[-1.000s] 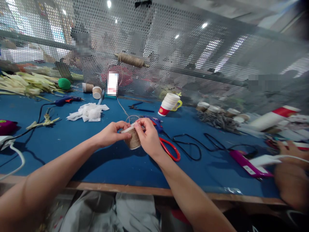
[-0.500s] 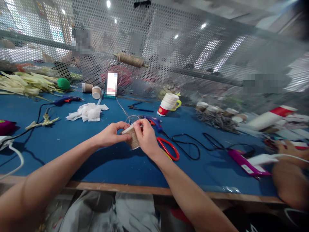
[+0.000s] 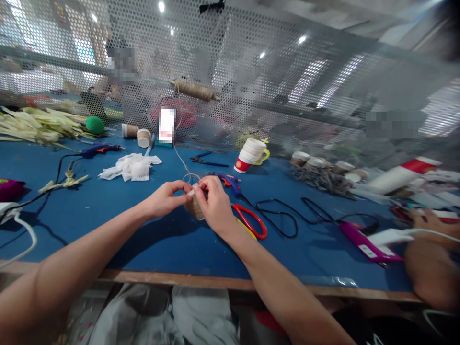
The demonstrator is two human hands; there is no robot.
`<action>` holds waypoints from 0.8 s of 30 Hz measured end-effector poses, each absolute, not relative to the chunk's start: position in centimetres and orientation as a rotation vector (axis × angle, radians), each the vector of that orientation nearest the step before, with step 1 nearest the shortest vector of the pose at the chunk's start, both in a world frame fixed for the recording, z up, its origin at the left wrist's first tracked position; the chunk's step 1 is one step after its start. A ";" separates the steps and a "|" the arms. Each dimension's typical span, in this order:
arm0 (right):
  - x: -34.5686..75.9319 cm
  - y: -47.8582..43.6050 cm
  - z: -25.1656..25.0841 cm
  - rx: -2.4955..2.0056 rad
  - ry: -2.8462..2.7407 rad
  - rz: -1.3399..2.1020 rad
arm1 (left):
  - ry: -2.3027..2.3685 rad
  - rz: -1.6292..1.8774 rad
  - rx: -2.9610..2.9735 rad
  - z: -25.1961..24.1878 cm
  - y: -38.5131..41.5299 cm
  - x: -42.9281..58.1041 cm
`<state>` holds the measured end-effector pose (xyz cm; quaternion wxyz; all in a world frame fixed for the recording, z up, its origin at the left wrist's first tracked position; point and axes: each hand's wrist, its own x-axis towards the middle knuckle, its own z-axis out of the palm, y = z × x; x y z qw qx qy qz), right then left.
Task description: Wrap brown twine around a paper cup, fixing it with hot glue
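Between my hands, just above the blue tabletop, is a small paper cup point(image 3: 195, 209) wound with brown twine, its pale rim tilted up. My left hand point(image 3: 166, 199) pinches it at the rim from the left. On the other side, my right hand point(image 3: 216, 203) is closed round it, thumb near the rim, hiding much of the cup. A strand of twine point(image 3: 182, 162) loops behind my fingers and runs up toward a twine spool point(image 3: 194, 90) on the perforated screen. Red-handled scissors point(image 3: 261, 229) lie beside my right wrist, and a blue glue gun point(image 3: 233, 184) lies just behind that hand.
White tissue point(image 3: 131, 166), pliers point(image 3: 208, 159) and stacked paper cups point(image 3: 247, 155) lie farther back. A second glue gun point(image 3: 100, 149) is at left. Black cable point(image 3: 276, 215) and a purple device point(image 3: 370, 242) lie at right, near another person's arm point(image 3: 431, 268).
The cup has turned in my hands, so less of its twine-covered side shows. My left fingers have moved in closer to my right ones at the rim.
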<state>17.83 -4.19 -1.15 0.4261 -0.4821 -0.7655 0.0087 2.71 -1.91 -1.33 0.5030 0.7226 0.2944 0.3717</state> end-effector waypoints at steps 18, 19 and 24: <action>14.0 2.4 3.3 -1.223 -2.022 1.187 | 0.579 0.730 1.765 -1.4 -2.2 2.8; 14.3 2.7 3.3 -1.253 -2.018 1.146 | 0.583 0.743 1.780 -1.4 -2.1 2.8; 20.3 3.1 3.8 -1.852 -1.949 0.305 | 0.663 0.851 1.859 -1.6 -1.3 2.4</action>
